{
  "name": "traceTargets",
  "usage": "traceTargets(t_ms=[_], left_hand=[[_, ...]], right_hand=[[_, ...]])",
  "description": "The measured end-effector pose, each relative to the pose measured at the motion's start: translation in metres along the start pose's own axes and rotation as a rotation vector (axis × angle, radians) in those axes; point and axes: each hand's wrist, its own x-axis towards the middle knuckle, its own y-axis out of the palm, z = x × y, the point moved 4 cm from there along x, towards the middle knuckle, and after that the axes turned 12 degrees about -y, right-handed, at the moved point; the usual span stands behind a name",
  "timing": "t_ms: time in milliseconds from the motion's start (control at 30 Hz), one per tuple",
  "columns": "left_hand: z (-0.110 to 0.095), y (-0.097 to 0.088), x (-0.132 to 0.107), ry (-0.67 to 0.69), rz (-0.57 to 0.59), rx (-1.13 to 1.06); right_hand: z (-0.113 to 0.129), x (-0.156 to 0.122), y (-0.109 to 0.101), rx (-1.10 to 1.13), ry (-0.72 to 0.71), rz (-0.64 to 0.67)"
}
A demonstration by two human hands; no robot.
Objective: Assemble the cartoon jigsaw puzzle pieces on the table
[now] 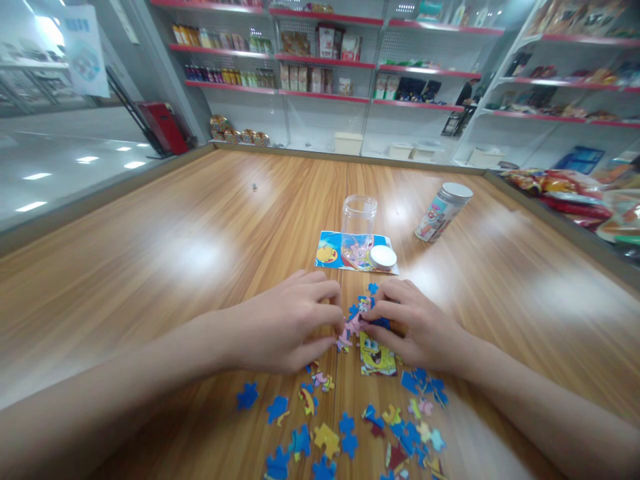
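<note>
Over the table, my left hand (pixel 295 323) is half curled, thumb and fingers a little apart, its fingertips beside some pink puzzle pieces (pixel 345 339). My right hand (pixel 417 323) pinches at a puzzle piece (pixel 363 310) with pink and blue on it; the fingers partly hide it. Below the right fingers lies a joined yellow section (pixel 376 357) with a cartoon face. Loose blue puzzle pieces (pixel 349 433) and others in yellow, pink and brown are scattered nearer to me. A small blue piece (pixel 373 288) lies just beyond my hands.
A clear open jar (pixel 359 212) stands on a printed picture sheet (pixel 327 252), with a white lid (pixel 383 257) beside it. Right of these is a lidded printed canister (pixel 443 212). Stocked shelves (pixel 325 60) line the back, and snack bags (pixel 565 190) lie beyond the right edge.
</note>
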Motion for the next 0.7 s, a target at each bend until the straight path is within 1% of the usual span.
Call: traceTargets(t_ms=[67,167,267,333,467,600,633,700], left_hand=[[-0.009,-0.001,-0.005,-0.025,0.124,0.049],[-0.015,0.007,-0.009,-0.056,0.268,0.068],[-0.013,0.017,-0.011,-0.113,0.346,-0.001],[-0.013,0.02,-0.011,-0.109,0.35,-0.029],[-0.013,0.019,-0.011,-0.088,0.327,-0.036],[-0.012,0.021,-0.004,-0.076,0.303,-0.158],[-0.01,0.022,-0.001,-0.082,0.276,-0.201],[-0.004,0.026,0.005,-0.11,0.172,-0.277]], right_hand=[[0.0,0.0,0.0,0.004,-0.016,0.008],[0.0,0.001,-0.001,0.013,-0.037,0.011],[0.002,0.002,-0.003,0.012,-0.053,-0.024],[0.003,0.003,-0.004,0.002,-0.063,-0.049],[0.004,0.004,-0.005,-0.023,-0.081,-0.081],[0.005,0.002,-0.005,-0.045,-0.092,-0.095],[0.005,0.002,-0.005,-0.045,-0.093,-0.093],[0.006,0.001,-0.005,-0.038,-0.1,-0.088]])
